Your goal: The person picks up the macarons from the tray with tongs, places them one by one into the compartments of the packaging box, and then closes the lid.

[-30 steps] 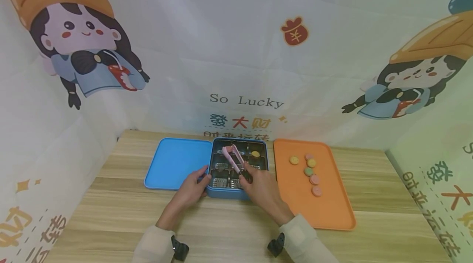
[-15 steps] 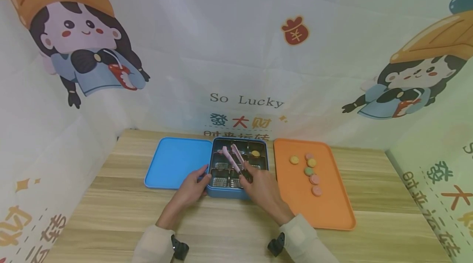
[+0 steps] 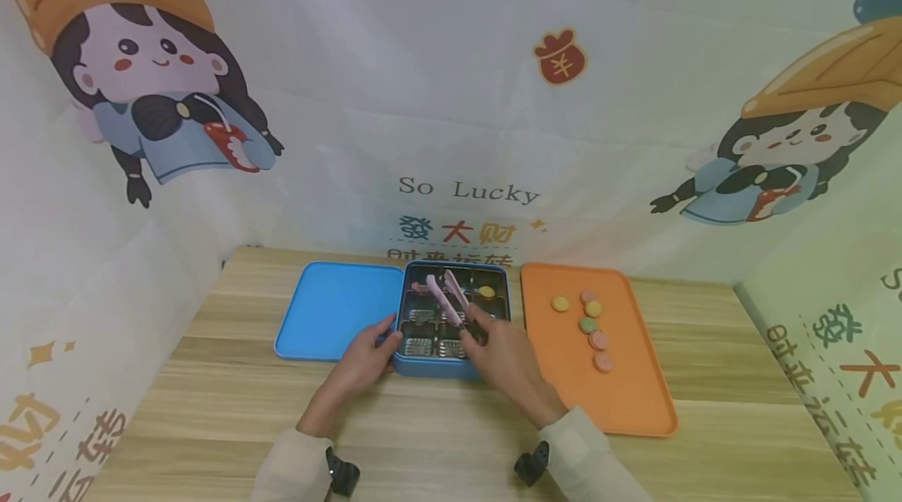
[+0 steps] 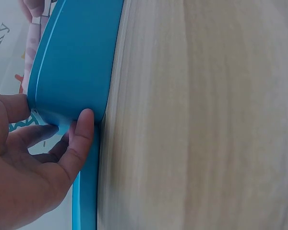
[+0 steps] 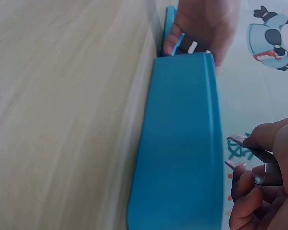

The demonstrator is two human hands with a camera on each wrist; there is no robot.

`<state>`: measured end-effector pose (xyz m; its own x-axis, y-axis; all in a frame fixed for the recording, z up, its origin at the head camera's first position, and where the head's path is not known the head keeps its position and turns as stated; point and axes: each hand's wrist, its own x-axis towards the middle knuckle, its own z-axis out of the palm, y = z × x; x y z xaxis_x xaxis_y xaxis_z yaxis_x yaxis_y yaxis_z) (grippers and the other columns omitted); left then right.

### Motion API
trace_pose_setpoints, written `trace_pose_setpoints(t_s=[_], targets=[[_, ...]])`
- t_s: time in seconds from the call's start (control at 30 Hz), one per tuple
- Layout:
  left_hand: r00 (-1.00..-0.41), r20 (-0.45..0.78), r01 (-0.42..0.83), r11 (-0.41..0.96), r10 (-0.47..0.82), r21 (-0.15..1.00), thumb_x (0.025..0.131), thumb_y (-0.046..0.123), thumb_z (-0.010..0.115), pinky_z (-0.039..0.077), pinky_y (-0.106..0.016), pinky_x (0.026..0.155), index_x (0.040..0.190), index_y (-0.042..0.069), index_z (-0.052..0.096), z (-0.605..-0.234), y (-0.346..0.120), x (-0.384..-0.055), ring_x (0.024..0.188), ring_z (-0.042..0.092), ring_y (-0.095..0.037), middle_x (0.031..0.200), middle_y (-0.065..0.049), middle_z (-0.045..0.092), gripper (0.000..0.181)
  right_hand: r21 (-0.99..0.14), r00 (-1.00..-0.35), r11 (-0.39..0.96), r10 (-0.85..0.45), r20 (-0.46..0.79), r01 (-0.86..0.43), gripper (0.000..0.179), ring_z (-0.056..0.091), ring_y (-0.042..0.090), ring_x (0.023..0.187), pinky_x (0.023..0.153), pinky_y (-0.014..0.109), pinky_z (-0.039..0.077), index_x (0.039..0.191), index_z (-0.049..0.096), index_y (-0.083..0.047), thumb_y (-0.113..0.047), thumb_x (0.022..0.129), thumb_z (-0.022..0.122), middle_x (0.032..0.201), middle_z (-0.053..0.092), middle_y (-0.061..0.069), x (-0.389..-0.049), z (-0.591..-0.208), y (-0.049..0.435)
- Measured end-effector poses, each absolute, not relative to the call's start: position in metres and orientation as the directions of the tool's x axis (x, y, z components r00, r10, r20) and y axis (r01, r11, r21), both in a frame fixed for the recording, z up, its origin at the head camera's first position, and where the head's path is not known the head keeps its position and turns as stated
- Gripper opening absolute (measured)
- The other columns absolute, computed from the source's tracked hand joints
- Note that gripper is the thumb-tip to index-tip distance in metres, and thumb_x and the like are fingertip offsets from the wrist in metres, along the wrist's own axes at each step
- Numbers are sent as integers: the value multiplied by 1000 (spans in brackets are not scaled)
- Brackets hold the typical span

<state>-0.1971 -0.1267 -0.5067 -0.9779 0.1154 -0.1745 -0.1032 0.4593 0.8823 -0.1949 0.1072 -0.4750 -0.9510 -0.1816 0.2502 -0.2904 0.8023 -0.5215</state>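
A blue box [image 3: 431, 367] divided into compartments stands mid-table. My left hand [image 3: 366, 357] holds its front left corner, thumb at the rim and fingers along the side in the left wrist view. My right hand [image 3: 506, 357] grips pink tongs [image 3: 441, 302] over the box. The tongs' arms are spread, with nothing seen between their tips. A pink macaron [image 3: 419, 288] lies in the back left compartment, just left of the tongs. In the back right compartment sits a yellow macaron [image 3: 486, 292]. The right hand covers part of the box's right side.
An orange tray [image 3: 620, 408] on the right bears several pink, yellow and green macarons, such as a green macaron [image 3: 588, 324]. Left of the box lies a blue lid [image 3: 338, 310]. A printed cloth [image 3: 338, 118] hangs behind the wooden table [image 3: 423, 439].
The tongs have spread apart and let go of the pink macaron in the back left compartment. Their tips have then shifted slightly right. My left hand keeps its place on the box.
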Motion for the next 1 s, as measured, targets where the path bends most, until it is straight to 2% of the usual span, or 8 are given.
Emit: trace_pose_setpoints(t_s=[0.27,0.73,0.87,1.0], targets=[[-979,-169,-100,452,115,887,105,22,48,55,-31,70,153,1,33,-506,-128,-198,93,59,-23,135,-26,48,55,-512,-942,813,-127,310,-278,46,35,5,40,37,22,26,134,64,-12,-27,91,69,51,44,-9,-195,-467,127],[-980,-162,-94,453,112,887,105,21,48,53,-29,68,153,1,33,-508,-126,-198,84,58,-19,129,-23,51,55,-570,-957,794,-50,284,-211,45,37,7,45,40,22,27,135,61,-7,-18,91,66,58,46,-4,-188,-474,170],[-980,-164,-97,452,111,887,105,21,48,53,-28,67,153,1,33,-508,-125,-198,85,58,-19,128,-22,51,54,-597,-960,779,-23,278,-191,43,35,7,45,40,21,25,133,62,-7,-16,92,66,56,40,-5,-186,-476,182],[-980,-165,-98,450,112,888,105,21,48,52,-28,66,153,1,33,-507,-125,-198,82,58,-19,127,-22,51,55,-540,-949,823,0,315,-180,42,33,8,43,39,21,24,129,64,-4,-16,90,68,53,37,-6,-185,-479,193]])
